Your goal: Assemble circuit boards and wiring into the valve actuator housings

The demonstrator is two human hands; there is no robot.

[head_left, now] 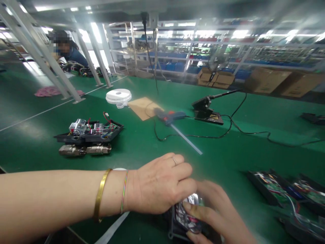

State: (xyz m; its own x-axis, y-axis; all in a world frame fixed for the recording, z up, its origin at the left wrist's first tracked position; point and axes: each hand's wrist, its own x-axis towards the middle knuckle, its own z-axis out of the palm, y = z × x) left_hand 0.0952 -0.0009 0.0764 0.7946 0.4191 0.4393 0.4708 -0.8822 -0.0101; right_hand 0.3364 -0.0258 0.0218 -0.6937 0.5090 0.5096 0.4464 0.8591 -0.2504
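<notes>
My left hand, with a ring and bracelets, reaches across the front of the bench. Its fingers are curled over the upper end of a black housing with wires and clear parts inside; what they pinch, if anything, is hidden. My right hand, blurred by motion, grips that housing from the right, thumb on top of the wiring. Beyond both hands lies a blue glue gun with a long clear glue stick at its rear. Beneath my left forearm a white strip shows in part.
An open black housing with metal fittings stands left. Several housings with circuit boards lie right. Farther back are a white reel, brown sheet, soldering iron stand and trailing cable. A person sits far left.
</notes>
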